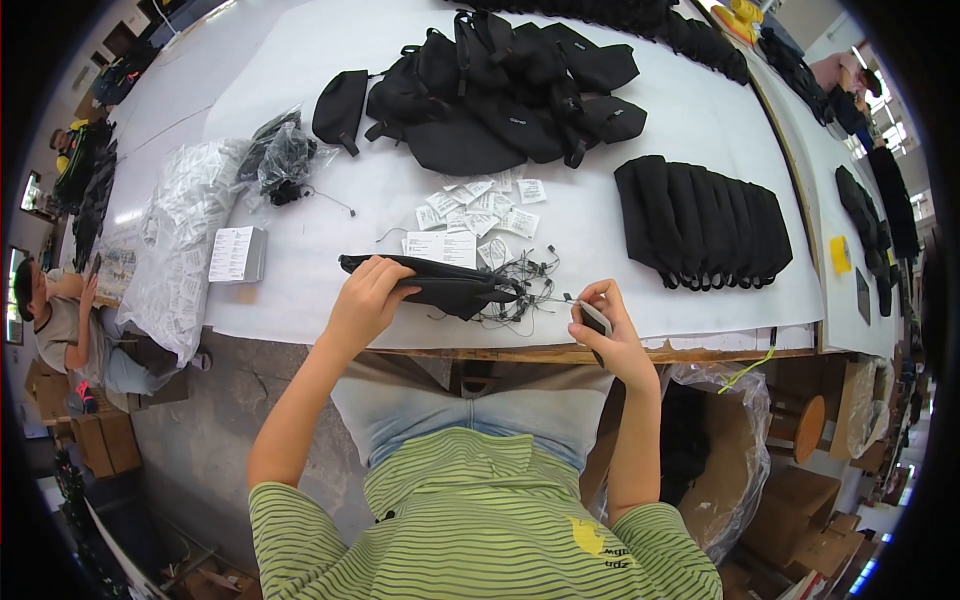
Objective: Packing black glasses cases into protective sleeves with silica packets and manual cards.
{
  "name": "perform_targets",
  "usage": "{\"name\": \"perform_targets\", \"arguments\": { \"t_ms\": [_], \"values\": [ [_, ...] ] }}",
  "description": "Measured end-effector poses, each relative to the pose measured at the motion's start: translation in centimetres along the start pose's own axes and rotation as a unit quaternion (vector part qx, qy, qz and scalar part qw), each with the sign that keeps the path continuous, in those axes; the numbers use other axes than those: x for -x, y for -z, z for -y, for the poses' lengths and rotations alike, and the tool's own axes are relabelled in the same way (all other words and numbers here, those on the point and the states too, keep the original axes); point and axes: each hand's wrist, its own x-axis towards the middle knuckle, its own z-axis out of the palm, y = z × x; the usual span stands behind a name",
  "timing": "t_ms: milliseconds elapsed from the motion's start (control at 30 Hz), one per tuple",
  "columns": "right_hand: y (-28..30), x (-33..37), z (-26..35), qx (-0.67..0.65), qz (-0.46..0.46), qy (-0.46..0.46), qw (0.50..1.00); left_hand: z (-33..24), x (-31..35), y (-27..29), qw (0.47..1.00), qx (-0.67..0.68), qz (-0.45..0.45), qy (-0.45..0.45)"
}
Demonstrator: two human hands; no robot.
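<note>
My left hand [370,300] is closed on the upper edge of a flat black pouch [450,288], near the table's front edge. To its right, my right hand [618,335] pinches a small dark hang tag [595,320] with a pale edge. A thin string runs from the tag area toward the pouch's right end; whether it is fastened there I cannot tell. Beside and partly under the pouch lies a tangle of black tag strings [540,272]. Just behind the pouch are a white printed card [440,247] and several small white packets [520,220].
A heap of black pouches [480,130] fills the back middle. A neat row of black pouches [700,220] lies at right. On the left are a plastic bag of white packets [180,230], a card stack [238,255] and a clear bag [285,160]. Another person [75,320] sits far left.
</note>
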Motion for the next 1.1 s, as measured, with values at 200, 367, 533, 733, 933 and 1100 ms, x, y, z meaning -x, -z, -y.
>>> {"name": "perform_targets", "arguments": {
  "t_ms": [200, 367, 533, 733, 933, 1100],
  "values": [
    [1.4, 0.9, 1.4, 0.002, 0.047, -0.103, 0.994, -0.2, 0.1, -0.4, 1.000, 0.006, -0.006, 0.000],
    [3.7, 2.4, 0.2, 0.145, 0.033, -0.017, 0.989, -0.6, -0.6, 0.3, 0.999, -0.026, 0.011, 0.019],
    [5.7, 3.3, -0.1, -0.054, -0.193, 0.006, 0.980, -3.5, -1.9, 2.5, 0.998, -0.038, 0.039, -0.013],
    [-0.7, -1.4, -1.2, -0.572, -0.217, 0.011, 0.791, -9.2, -0.1, 1.4, 0.990, 0.020, 0.142, -0.002],
    [-3.0, -2.4, -2.4, -0.464, -0.226, 0.042, 0.855, -12.0, 2.4, 0.4, 0.970, 0.056, 0.235, 0.034],
    [-3.7, -3.0, -2.4, -0.257, -0.437, 0.085, 0.858, -14.0, 2.7, 2.0, 0.881, 0.242, 0.345, 0.217]
  ]
}}
